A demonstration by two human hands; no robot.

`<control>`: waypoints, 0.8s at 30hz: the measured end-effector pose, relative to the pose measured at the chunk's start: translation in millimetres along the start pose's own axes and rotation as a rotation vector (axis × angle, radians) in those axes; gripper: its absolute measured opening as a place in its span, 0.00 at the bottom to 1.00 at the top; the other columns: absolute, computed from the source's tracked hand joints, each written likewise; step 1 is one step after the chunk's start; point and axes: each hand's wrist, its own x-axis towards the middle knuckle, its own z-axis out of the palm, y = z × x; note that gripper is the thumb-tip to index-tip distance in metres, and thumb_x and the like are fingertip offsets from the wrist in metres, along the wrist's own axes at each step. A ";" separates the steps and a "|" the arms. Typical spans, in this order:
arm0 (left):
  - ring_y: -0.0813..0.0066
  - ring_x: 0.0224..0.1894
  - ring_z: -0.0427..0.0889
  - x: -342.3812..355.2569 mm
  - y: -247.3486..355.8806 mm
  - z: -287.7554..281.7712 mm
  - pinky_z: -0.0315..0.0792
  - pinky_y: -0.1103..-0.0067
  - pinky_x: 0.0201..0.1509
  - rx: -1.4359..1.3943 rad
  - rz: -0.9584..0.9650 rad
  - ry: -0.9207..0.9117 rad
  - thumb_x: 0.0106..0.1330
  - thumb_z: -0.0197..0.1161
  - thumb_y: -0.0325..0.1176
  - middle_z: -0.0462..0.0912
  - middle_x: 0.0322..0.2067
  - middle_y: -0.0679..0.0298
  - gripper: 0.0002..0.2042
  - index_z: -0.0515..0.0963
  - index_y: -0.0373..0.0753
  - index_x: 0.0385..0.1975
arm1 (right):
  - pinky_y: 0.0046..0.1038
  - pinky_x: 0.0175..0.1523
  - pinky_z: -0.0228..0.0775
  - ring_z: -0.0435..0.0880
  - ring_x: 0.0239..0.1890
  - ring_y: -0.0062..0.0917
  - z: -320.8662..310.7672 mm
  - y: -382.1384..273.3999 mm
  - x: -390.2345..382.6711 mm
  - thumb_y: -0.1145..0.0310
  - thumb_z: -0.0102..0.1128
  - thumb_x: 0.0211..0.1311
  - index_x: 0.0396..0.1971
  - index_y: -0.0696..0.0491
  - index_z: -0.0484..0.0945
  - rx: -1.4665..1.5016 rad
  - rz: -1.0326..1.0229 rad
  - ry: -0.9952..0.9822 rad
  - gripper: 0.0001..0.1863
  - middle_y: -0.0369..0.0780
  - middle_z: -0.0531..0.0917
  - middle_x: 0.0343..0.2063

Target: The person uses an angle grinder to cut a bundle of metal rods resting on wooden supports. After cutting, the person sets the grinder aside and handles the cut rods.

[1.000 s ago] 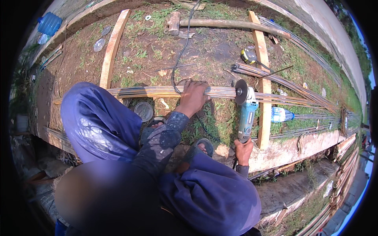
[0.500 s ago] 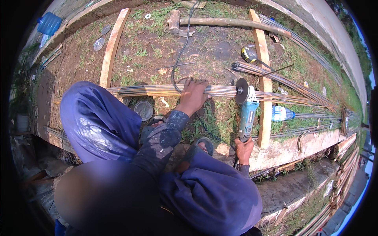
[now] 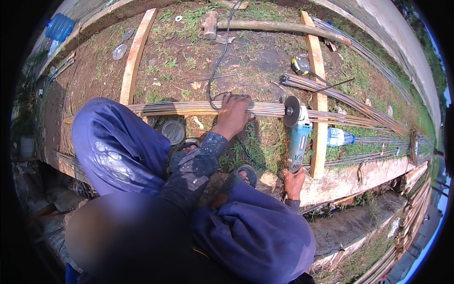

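Note:
My left hand is closed over a bundle of thin steel rods that runs across in front of my knees. In my right hand is the rear end of a teal angle grinder, held with its head pointing away from me. The grinder's dark cutting disc stands upright across the rods, to the right of my left hand. Whether the disc bites into the metal, I cannot tell. The bundle carries on rightward over a wooden batten.
Another batten lies at the left. A wooden-handled mallet rests at the back, with a black cable near it. A tape measure, more rods and a blue-labelled bottle lie at the right.
Almost nothing differs. The grinder and its disc have shifted very slightly to the right and nearer to me; my left hand stays on the rods.

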 end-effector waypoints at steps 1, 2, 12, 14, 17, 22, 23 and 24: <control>0.51 0.63 0.73 0.3 0.0 0.6 0.59 0.61 0.72 -0.003 0.001 -0.001 0.62 0.71 0.37 0.80 0.58 0.52 0.25 0.78 0.37 0.59 | 0.28 0.40 0.76 0.81 0.34 0.23 -1.6 4.1 0.4 0.77 0.71 0.49 0.41 0.63 0.78 0.008 0.011 -0.001 0.18 0.40 0.85 0.32; 0.51 0.63 0.72 0.1 -1.1 1.0 0.59 0.61 0.72 -0.003 0.000 -0.002 0.62 0.71 0.37 0.80 0.58 0.52 0.25 0.78 0.37 0.59 | 0.28 0.40 0.76 0.81 0.33 0.23 -1.5 4.8 0.5 0.77 0.71 0.48 0.41 0.63 0.78 0.018 0.023 -0.006 0.18 0.40 0.85 0.32; 0.52 0.62 0.73 0.1 1.6 -3.3 0.52 0.57 0.77 -0.019 -0.003 -0.030 0.64 0.68 0.37 0.80 0.58 0.54 0.24 0.77 0.38 0.59 | 0.28 0.39 0.75 0.81 0.32 0.22 -1.0 9.1 -0.5 0.73 0.69 0.48 0.40 0.63 0.78 0.007 0.034 0.002 0.18 0.41 0.84 0.31; 0.52 0.62 0.73 0.5 2.4 -3.6 0.52 0.57 0.77 -0.019 -0.006 -0.029 0.64 0.68 0.37 0.80 0.58 0.54 0.23 0.77 0.38 0.58 | 0.28 0.39 0.75 0.80 0.32 0.22 -0.2 11.8 0.1 0.73 0.69 0.48 0.40 0.63 0.77 0.004 0.062 0.009 0.18 0.40 0.84 0.30; 0.52 0.64 0.72 1.1 3.5 -5.2 0.55 0.59 0.75 -0.009 -0.009 -0.045 0.63 0.70 0.37 0.80 0.58 0.53 0.25 0.77 0.38 0.60 | 0.28 0.39 0.75 0.80 0.32 0.22 -0.9 4.9 -1.7 0.73 0.69 0.49 0.39 0.64 0.77 -0.006 0.033 -0.003 0.18 0.40 0.84 0.30; 0.53 0.63 0.73 0.6 0.6 -1.9 0.52 0.58 0.77 -0.016 -0.018 -0.041 0.63 0.69 0.37 0.80 0.58 0.54 0.24 0.77 0.39 0.60 | 0.28 0.39 0.75 0.81 0.32 0.22 0.1 2.0 -0.7 0.73 0.69 0.49 0.39 0.64 0.77 0.033 0.031 -0.008 0.17 0.40 0.84 0.30; 0.53 0.63 0.73 0.6 1.1 -2.6 0.52 0.58 0.77 -0.017 -0.020 -0.040 0.63 0.69 0.37 0.80 0.58 0.55 0.24 0.77 0.39 0.59 | 0.28 0.39 0.75 0.81 0.32 0.22 0.2 -2.2 -0.7 0.73 0.69 0.49 0.39 0.64 0.77 0.044 0.048 -0.015 0.17 0.40 0.84 0.30; 0.53 0.63 0.73 0.8 1.8 -3.2 0.52 0.58 0.77 -0.013 -0.023 -0.045 0.63 0.69 0.37 0.80 0.57 0.54 0.24 0.77 0.39 0.59 | 0.28 0.39 0.75 0.81 0.32 0.23 0.6 -4.5 -0.2 0.73 0.69 0.49 0.39 0.64 0.77 0.055 0.065 -0.023 0.17 0.41 0.85 0.30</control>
